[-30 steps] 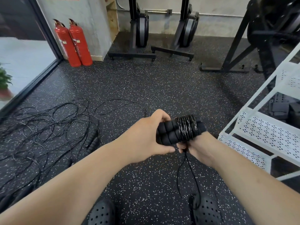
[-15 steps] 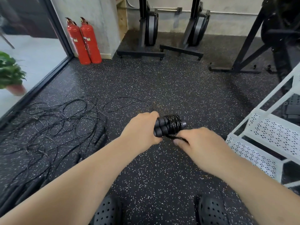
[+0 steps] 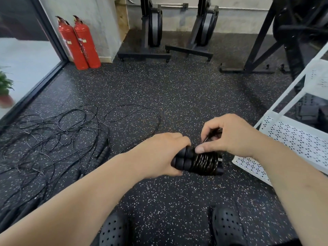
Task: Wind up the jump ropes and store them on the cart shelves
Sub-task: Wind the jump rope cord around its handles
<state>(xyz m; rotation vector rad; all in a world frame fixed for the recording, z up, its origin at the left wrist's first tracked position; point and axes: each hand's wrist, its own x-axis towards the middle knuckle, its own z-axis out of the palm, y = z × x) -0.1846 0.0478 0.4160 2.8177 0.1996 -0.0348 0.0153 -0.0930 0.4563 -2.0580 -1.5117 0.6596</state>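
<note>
My left hand (image 3: 159,155) grips the two black foam handles of a jump rope (image 3: 200,162), with black cord wound tightly around them. My right hand (image 3: 230,134) is above the bundle, pinching the loose end of the cord between thumb and fingers. A tangle of several more black jump ropes (image 3: 53,139) lies on the floor to the left, with handles (image 3: 103,153) at its right edge. The white cart (image 3: 292,139) with perforated shelves stands at the right, close to my right forearm.
Two red fire extinguishers (image 3: 79,43) stand by the wall at the back left. Black gym machines (image 3: 154,31) and a rack frame (image 3: 266,41) line the back. A glass wall and a potted plant (image 3: 5,87) are at the left. My black shoes (image 3: 227,228) show below.
The hanging cord is now wound onto the handles. My right hand has risen above the bundle, pinching the cord's end. The view has shifted slightly.
</note>
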